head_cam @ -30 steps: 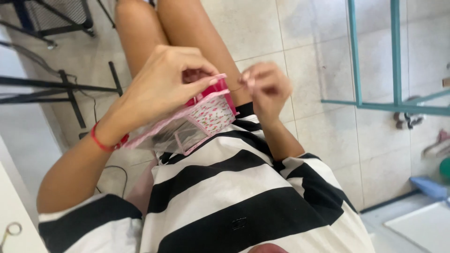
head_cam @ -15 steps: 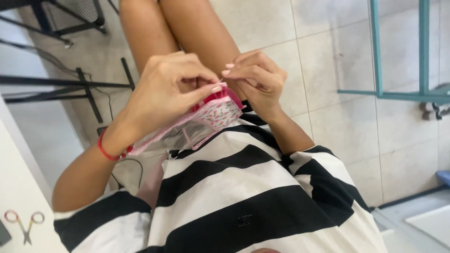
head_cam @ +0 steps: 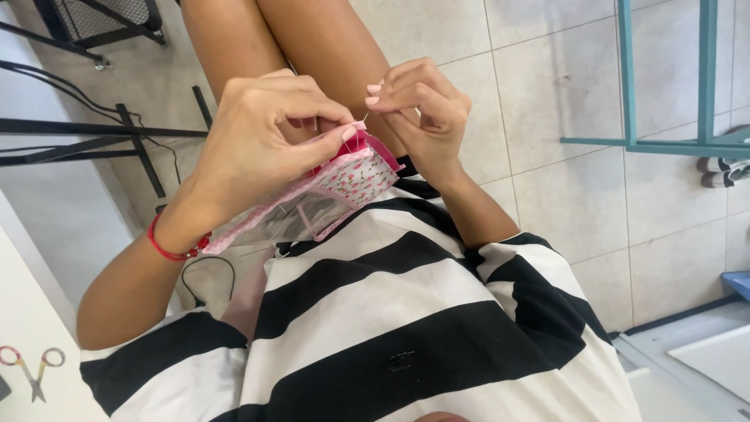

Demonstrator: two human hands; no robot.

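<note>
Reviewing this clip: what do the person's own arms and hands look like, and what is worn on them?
Both forearms are bare. The left hand has a thin red cord bracelet at the wrist; the right hand wears nothing visible. Fingernails are light pink. Short sleeves of a black-and-white striped shirt cover the upper arms.

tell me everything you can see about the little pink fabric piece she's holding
The pink fabric piece is a small stitched pouch-like item: a white panel with tiny red print, pale pink edging, a darker pink inner layer at its top, and a clear plastic section lower down. It lies tilted above the striped shirt. The left hand pinches its top edge; the right hand touches the same corner, holding what looks like a thin thread.
</note>
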